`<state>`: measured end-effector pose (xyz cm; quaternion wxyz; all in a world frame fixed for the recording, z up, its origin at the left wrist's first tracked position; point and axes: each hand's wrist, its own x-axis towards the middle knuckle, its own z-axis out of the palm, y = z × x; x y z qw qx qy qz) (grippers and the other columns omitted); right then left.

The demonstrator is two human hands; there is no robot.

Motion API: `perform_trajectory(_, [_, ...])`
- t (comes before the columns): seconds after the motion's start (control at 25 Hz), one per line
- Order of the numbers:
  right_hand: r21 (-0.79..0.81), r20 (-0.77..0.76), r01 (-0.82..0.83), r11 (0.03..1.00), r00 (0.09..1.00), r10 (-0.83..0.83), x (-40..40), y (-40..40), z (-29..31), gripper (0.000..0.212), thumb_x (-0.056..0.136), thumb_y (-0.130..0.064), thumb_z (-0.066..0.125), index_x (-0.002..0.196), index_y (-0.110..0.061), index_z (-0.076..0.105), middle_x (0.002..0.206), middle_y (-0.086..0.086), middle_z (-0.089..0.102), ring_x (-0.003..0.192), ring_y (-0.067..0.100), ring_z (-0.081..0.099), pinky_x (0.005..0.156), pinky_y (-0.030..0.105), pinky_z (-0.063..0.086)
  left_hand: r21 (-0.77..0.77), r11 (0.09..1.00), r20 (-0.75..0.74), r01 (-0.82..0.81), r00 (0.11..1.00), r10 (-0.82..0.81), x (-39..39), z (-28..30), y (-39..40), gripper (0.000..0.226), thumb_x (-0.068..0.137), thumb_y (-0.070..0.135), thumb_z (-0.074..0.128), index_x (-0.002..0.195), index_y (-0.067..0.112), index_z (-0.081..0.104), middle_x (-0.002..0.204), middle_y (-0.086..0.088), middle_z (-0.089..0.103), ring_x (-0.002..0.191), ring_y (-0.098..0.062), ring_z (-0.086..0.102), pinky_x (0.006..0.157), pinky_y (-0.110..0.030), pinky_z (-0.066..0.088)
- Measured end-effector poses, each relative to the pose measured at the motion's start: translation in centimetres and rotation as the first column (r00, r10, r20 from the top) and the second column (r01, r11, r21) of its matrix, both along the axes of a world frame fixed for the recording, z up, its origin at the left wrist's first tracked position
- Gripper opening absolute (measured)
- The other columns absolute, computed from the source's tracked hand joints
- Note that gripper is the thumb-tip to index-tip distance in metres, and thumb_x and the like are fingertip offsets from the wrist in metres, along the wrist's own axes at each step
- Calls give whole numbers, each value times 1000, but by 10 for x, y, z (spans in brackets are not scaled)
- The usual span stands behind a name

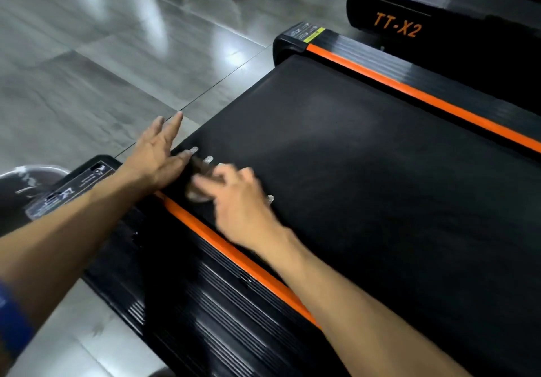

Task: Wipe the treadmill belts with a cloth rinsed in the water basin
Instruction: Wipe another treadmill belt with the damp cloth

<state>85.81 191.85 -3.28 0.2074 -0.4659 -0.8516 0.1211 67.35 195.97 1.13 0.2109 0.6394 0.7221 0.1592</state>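
Hands, two: left hand (155, 154) fingers spread, right hand (237, 201) gripping one cloth (199, 192) on belt (351, 157).

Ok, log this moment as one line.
step: wiping belt | right hand: grips cloth on treadmill belt, near rear left corner | left hand: open, by belt edge | basin: behind left rail

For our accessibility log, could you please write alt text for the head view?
A person's right hand holds a blurred cloth on a black treadmill belt, near its orange side strip. The left hand, fingers straight, rests at the belt's edge; a basin sits far left.
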Motion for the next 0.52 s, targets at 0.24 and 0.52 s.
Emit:
perform_trajectory(0.24, [160,114,88,983,988,-107,46,63,1,58,81,-2,61,131,-31,60,128,5,55,96,33,49,84,42,46,125,990,89,-71,994,60,-18,-4,0,75,97,25,53,156,31,8,163,-8,9,150,-23,8,120,-37,8])
perform_trajectory(0.52, [-56,-49,306,950,950,-309,6,65,8,63,80,-2,56,133,-35,57,129,2,49,102,32,44,91,42,42,161,986,67,-51,997,41,-28,-11,3,71,98,26,50,156,28,8,163,-6,12,150,-19,10,121,-39,9])
